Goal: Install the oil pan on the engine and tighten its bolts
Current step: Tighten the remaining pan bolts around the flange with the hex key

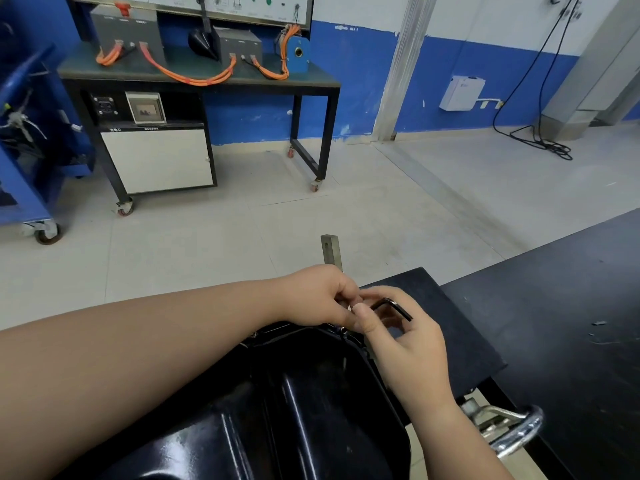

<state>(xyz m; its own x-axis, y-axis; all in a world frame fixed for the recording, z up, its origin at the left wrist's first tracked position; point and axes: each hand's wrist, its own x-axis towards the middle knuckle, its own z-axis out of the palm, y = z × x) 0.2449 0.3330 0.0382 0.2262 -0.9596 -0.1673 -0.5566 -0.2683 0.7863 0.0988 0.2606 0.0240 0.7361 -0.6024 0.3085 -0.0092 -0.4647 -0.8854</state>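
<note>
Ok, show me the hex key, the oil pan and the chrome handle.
hex key (401, 310): head view, arm past the bend
oil pan (304, 403): head view, glossy black wall
chrome handle (523, 433): head view, curved bar

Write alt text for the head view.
Left hand and right hand pinch a black L-shaped hex key above the far rim of a black oil pan. A black table lies right; a workbench with orange cables stands beyond.

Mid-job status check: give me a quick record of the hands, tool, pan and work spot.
left hand: fingers curled, pinching at one end of the hex key
right hand: holds the hex key
oil pan: black, glossy, below both hands
work spot: pan's far rim
bolt: hidden by fingers
table: black, right of the pan
</note>
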